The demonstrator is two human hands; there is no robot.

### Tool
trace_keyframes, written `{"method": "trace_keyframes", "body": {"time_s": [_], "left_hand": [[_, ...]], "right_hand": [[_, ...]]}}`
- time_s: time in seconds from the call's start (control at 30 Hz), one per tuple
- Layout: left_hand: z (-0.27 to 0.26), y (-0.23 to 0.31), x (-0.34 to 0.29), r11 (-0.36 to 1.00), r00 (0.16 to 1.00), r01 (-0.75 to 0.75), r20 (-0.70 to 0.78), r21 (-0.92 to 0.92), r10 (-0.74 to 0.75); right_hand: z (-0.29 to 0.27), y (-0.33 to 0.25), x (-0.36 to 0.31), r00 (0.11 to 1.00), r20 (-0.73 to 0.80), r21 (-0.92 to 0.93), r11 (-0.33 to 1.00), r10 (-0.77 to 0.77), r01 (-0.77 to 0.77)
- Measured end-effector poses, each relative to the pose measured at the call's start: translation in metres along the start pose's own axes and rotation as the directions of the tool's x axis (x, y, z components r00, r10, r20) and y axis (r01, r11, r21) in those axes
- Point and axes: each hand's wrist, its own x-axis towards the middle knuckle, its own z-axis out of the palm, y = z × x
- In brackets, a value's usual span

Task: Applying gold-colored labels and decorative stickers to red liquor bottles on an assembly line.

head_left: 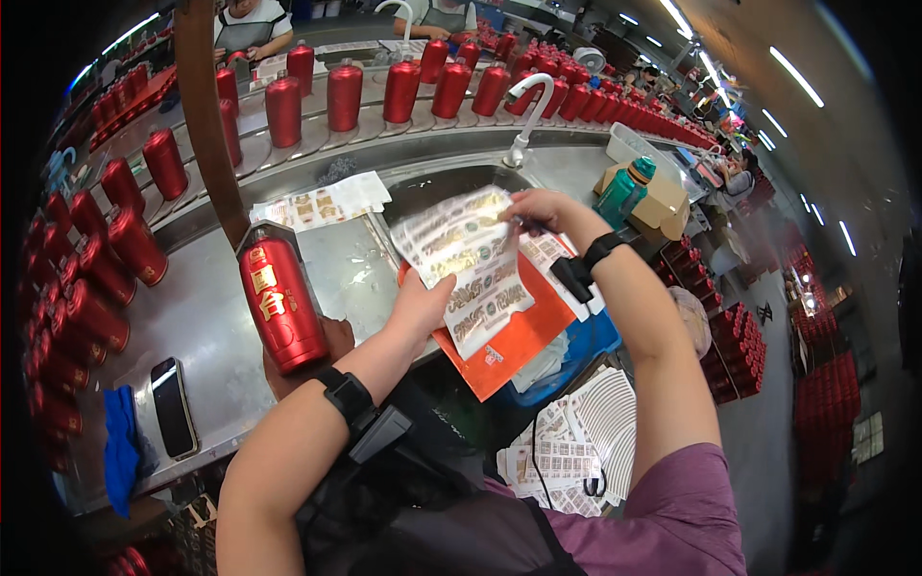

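Note:
A white decal sheet [471, 259] with gold and dark printed motifs hangs tilted between my hands, over the sink's near edge. My left hand [421, 305] is closed on its lower left side, thumb on top. At the upper right corner, the fingers of my right hand [547, 208] pinch the sheet. Beneath it slants an orange board [495, 370], with another printed sheet [549, 257] lying on its right part. Left of my left hand, a glossy red bottle [283, 307] with gold lettering lies tilted in a wooden stand [336, 341].
Many red bottles [283, 110] line a curved conveyor beyond the steel sink [413, 187]. A white faucet [523, 134], green drink bottle [624, 192] and cardboard box [663, 206] stand at right. A phone [173, 408] and blue cloth [121, 446] lie left. Co-workers sit across.

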Motion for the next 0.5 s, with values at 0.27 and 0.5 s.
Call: {"method": "trace_keyframes", "body": {"time_s": [0.27, 0.5], "left_hand": [[0.003, -0.022, 0.017, 0.986, 0.989, 0.148, -0.03, 0.077, -0.146], [0.002, -0.03, 0.017, 0.948, 0.993, 0.016, 0.106, 0.317, -0.052]], "right_hand": [[0.016, 0.067, 0.05, 0.992, -0.04, -0.287, 0.952, -0.12, 0.103], [0.01, 0.068, 0.019, 0.99, -0.015, -0.568, 0.816, -0.139, 0.106]]}}
